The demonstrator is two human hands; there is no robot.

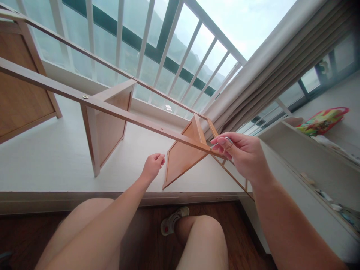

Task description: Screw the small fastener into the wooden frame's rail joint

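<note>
- OK, from my remote seat: R hand (pixel 239 153) has thumb + fingers pinched round a thin bent metal key (pixel 230 140), no real gap; key tip is at the near rail (pixel 126 113), by the right panel (pixel 187 152).
- Fingertip grip prob b/c the key's small & needs fine control; its bent end pokes out past the thumb, maybe for leverage.
- L hand (pixel 152 165): fingers curled in, just beside the right panel's near edge. No obj shows in it; can't tell if sth tiny is tucked inside.
- Wooden frame's on the white ledge (pixel 132 180): near rail + far rail (pixel 98 60) run across the tops of the right panel, mid panel (pixel 111 131) & left panel (pixel 22 82). Panels on edge like that prob prop the rails up, w/ joints facing me.
- Round fitting (pixel 85 97) sits in the near rail over the mid panel; at the key tip, fingers hide too much to be sure.
- Knees (pixel 206 236) are in front of the ledge, prob so both arms reach w/o stretching.
</note>
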